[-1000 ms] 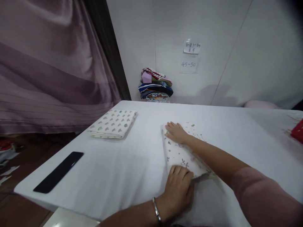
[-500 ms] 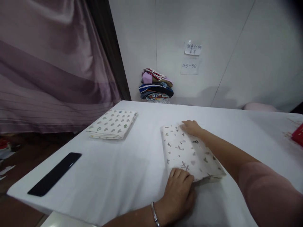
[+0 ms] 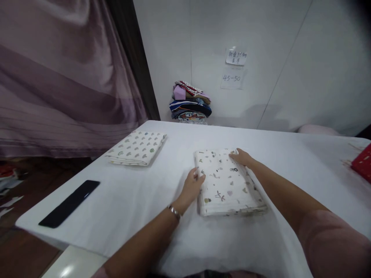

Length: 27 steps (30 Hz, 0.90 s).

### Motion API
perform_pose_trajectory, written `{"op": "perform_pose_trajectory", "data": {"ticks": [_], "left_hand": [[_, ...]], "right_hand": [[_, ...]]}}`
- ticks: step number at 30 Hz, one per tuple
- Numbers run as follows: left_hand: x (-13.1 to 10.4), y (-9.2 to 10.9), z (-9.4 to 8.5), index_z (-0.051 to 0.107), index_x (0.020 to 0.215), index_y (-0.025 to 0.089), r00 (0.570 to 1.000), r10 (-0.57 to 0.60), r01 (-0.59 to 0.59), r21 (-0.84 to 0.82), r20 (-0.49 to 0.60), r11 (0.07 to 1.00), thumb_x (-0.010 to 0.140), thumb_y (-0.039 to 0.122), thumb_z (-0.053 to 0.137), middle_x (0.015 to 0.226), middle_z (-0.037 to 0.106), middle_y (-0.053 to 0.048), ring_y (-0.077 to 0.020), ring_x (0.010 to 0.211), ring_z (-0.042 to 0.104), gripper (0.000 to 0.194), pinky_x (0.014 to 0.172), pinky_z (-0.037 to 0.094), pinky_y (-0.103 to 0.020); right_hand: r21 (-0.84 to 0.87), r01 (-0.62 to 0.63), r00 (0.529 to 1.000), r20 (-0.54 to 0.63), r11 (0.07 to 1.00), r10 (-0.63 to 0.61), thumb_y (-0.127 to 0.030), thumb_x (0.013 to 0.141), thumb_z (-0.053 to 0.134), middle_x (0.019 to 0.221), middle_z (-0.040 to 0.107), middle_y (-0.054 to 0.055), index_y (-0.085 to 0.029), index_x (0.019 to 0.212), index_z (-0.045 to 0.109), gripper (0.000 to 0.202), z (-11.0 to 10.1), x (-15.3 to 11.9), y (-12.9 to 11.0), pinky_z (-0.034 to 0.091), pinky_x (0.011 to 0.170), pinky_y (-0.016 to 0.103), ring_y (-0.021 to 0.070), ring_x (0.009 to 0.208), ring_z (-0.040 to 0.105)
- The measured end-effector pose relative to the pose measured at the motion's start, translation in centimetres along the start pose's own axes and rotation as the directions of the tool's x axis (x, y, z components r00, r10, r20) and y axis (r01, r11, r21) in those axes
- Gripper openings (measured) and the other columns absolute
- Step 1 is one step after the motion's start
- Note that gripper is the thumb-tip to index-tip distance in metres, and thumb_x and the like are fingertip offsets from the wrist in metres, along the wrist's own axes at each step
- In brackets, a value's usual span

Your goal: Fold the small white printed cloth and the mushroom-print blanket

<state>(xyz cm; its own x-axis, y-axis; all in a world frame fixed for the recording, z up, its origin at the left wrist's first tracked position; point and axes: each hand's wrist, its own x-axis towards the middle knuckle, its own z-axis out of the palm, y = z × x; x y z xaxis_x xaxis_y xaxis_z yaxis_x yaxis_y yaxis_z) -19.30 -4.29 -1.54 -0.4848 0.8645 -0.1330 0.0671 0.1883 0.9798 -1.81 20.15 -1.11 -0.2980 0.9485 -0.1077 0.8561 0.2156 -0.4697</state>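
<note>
A white folded cloth [image 3: 220, 181] printed with small plants and shapes lies flat on the white-covered table [image 3: 162, 216]. My left hand [image 3: 191, 188], with a metal bracelet [image 3: 174, 211] at the wrist, grips its left edge, thumb on top and fingers at the side. At the far right corner, my right hand [image 3: 242, 157] holds the cloth's edge between thumb and fingers. Some fingertips of both hands are hidden by the fabric. A second folded cloth [image 3: 136, 148], white with grey mushroom-like prints, rests farther left.
A flat black slab-like object [image 3: 69, 203] lies near the table's left edge. Stacked folded fabrics [image 3: 190, 102] stand behind the table by the wall, under paper notes [image 3: 232, 79]. Something red [image 3: 362, 164] is at the right edge. A mauve curtain [image 3: 66, 81] hangs at left.
My left hand has moved from the cloth's near edge up to its left side. The cloth's raised right part now lies flatter, and my right hand has shifted slightly right.
</note>
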Motion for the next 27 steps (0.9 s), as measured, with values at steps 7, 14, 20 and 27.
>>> {"op": "perform_pose_trajectory", "data": {"ticks": [7, 14, 20, 27], "left_hand": [[7.3, 1.0, 1.5, 0.042, 0.128, 0.012, 0.992, -0.107, 0.118, 0.164, -0.069, 0.980, 0.069, 0.026, 0.067, 0.123, 0.055, -0.016, -0.0247, 0.106, 0.056, 0.066, 0.086, 0.045, -0.032], [13.9, 3.4, 4.1, 0.023, 0.142, 0.022, 0.997, 0.036, -0.059, 0.363, 0.069, 0.930, 0.069, 0.024, 0.064, 0.126, 0.055, -0.011, -0.0226, 0.095, 0.061, 0.084, 0.078, 0.047, -0.031], [13.8, 2.1, 4.4, 0.047, 0.127, 0.018, 0.993, 0.058, -0.097, 0.429, 0.102, 0.898, 0.073, 0.040, 0.063, 0.128, 0.053, -0.012, -0.0272, 0.113, 0.051, 0.060, 0.094, 0.038, -0.035], [8.5, 0.3, 1.7, 0.044, 0.131, 0.020, 0.973, 0.086, -0.148, 0.298, 0.213, 0.943, 0.071, 0.042, 0.065, 0.129, 0.052, -0.010, -0.0235, 0.109, 0.053, 0.067, 0.089, 0.043, -0.031]], "right_hand": [[0.245, -0.049, 0.999, -0.002, 0.968, 0.051, -0.051, 0.069, 0.063, 0.131, 0.050, 0.017, -0.012, 0.131, 0.046, 0.076, -0.2, -1.4, 0.9, 0.045, 0.088, 0.037, 0.0319, 0.114, 0.051], [0.368, -0.153, 0.955, -0.182, 0.917, 0.232, -0.055, 0.070, 0.060, 0.136, 0.043, 0.019, -0.011, 0.140, 0.032, 0.087, -1.3, -0.2, 2.9, 0.044, 0.091, 0.038, 0.0319, 0.118, 0.047], [0.360, -0.210, 0.971, -0.032, 0.909, 0.237, -0.059, 0.067, 0.061, 0.138, 0.041, 0.019, -0.016, 0.145, 0.017, 0.099, -1.7, -2.2, 4.5, 0.052, 0.076, 0.036, 0.0325, 0.113, 0.051], [0.317, -0.145, 0.989, 0.053, 0.937, 0.136, -0.063, 0.069, 0.059, 0.125, 0.054, 0.014, -0.022, 0.146, 0.017, 0.096, -1.3, -9.1, 5.2, 0.051, 0.072, 0.033, 0.0263, 0.093, 0.062]]}}
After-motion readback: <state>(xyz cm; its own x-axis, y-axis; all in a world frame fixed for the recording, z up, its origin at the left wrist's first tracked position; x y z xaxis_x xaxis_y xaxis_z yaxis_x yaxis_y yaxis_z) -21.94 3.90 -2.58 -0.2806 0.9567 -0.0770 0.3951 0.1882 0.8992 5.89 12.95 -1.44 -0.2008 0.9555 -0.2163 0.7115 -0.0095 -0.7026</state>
